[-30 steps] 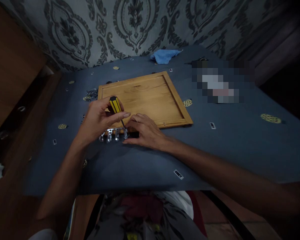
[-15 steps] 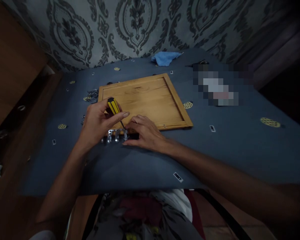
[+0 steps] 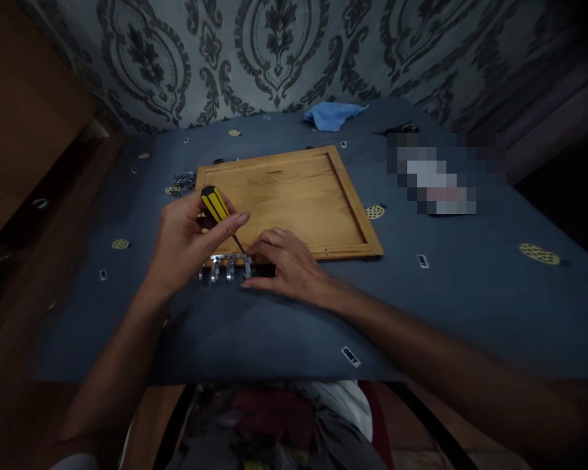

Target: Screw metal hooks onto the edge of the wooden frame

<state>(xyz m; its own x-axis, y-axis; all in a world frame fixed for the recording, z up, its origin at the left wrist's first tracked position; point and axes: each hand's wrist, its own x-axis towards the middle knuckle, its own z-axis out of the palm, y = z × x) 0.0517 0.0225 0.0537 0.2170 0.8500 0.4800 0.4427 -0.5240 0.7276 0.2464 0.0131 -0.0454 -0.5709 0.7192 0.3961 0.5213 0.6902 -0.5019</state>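
Note:
My left hand (image 3: 181, 238) is closed around the yellow-and-black handle of a screwdriver (image 3: 215, 203). The screwdriver leans to the upper left, and its tip reaches down to a metal hook rail (image 3: 230, 266) with several hooks. This rail lies along the front edge of a framed wooden board (image 3: 287, 196), at its left part. My right hand (image 3: 294, 264) grips the rail's right end, with fingers on the board's edge and the thumb lower in front. Any screw under the tip is hidden by my fingers.
A blue cloth (image 3: 332, 115) lies at the back of the dark patterned tablecloth (image 3: 294, 339). Small metal pieces (image 3: 183, 183) sit left of the board. A dark object (image 3: 402, 128) and a blurred-out item (image 3: 436, 179) lie at the right. A patterned wall (image 3: 279, 52) stands behind.
The screwdriver handle has tipped slightly to the left along with my left hand. My right hand stays at the rail. The whole view has shifted a little.

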